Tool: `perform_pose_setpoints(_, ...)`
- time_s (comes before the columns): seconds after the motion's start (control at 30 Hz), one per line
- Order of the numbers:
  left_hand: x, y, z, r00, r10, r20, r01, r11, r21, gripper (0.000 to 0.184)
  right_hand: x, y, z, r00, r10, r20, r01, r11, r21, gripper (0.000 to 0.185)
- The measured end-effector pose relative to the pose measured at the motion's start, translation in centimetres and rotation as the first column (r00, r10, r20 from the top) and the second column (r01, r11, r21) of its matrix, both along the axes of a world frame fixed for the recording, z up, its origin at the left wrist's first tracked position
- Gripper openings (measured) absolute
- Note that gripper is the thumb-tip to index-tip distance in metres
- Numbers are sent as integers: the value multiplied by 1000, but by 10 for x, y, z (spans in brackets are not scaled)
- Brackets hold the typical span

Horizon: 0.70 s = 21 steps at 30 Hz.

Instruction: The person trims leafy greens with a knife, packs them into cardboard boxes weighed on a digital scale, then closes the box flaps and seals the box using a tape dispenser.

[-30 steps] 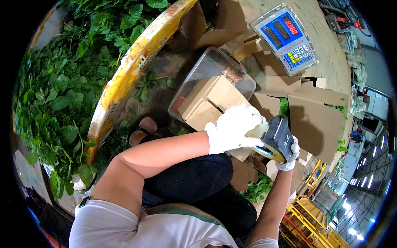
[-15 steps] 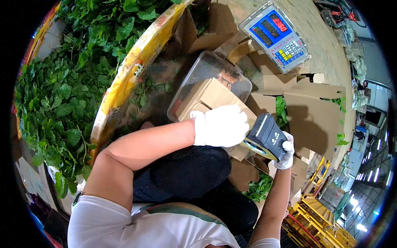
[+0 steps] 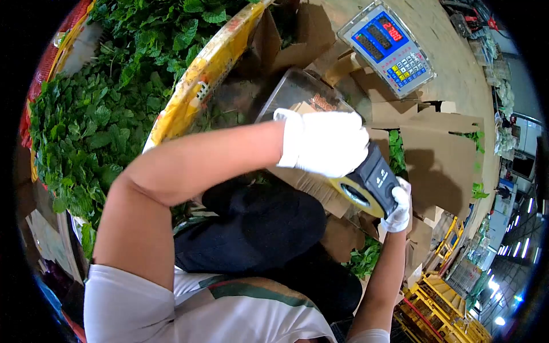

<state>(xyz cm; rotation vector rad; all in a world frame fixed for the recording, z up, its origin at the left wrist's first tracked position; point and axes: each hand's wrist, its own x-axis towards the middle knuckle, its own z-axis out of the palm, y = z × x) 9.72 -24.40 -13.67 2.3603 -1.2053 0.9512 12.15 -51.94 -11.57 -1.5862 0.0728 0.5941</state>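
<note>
My right hand [image 3: 398, 208], in a white glove, is closed around the end of a black tape dispenser [image 3: 378, 176]. The dispenser carries a roll of yellowish tape [image 3: 357, 193]. My left hand [image 3: 327, 143], also gloved, is closed at the dispenser's front end and covers part of it. Its fingertips are turned away, so what they pinch is hidden. Below both hands a cardboard box [image 3: 320, 188] lies above my knees, partly covered by my left hand and forearm. Behind it stands a clear plastic tub [image 3: 284, 91] with orange lettering.
At left, a large yellow-rimmed basket [image 3: 186, 86] holds leafy green herbs [image 3: 97, 126]. A digital scale display [image 3: 389, 48] stands at the top right. Open cardboard cartons [image 3: 437, 166] with more leaves are at right. Yellow metal frames [image 3: 437, 303] stand at lower right.
My left hand has moved up and right, over the front end of the tape dispenser. The view has shifted slightly. The scale's red reading has changed.
</note>
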Motion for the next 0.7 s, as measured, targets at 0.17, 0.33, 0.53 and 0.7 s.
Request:
perform_pose_setpoints(0.17, 8, 21, 1, 986, 139, -95, -130, 987, 97, 13, 8, -9, -10, 1000, 10, 7, -10, 1000, 29, 33)
perform_pose_setpoints(0.33, 4, 33, -8, 951, 232, -203, -214, 971, 109, 14, 0, 3, -4, 996, -88, 34, 89, 996, -21, 33)
perform_pose_setpoints(0.53, 0, 52, -33, 880, 207, -427, -303, 938, -170, 31, 3, 5, 0, 999, 27, -22, -26, 1000, 12, 31)
perform_pose_setpoints(0.7, -1, 61, -69, 815, -61, -576, -274, 835, -477, 39, 4, 5, -2, 997, 77, -3, -77, 997, -20, 33)
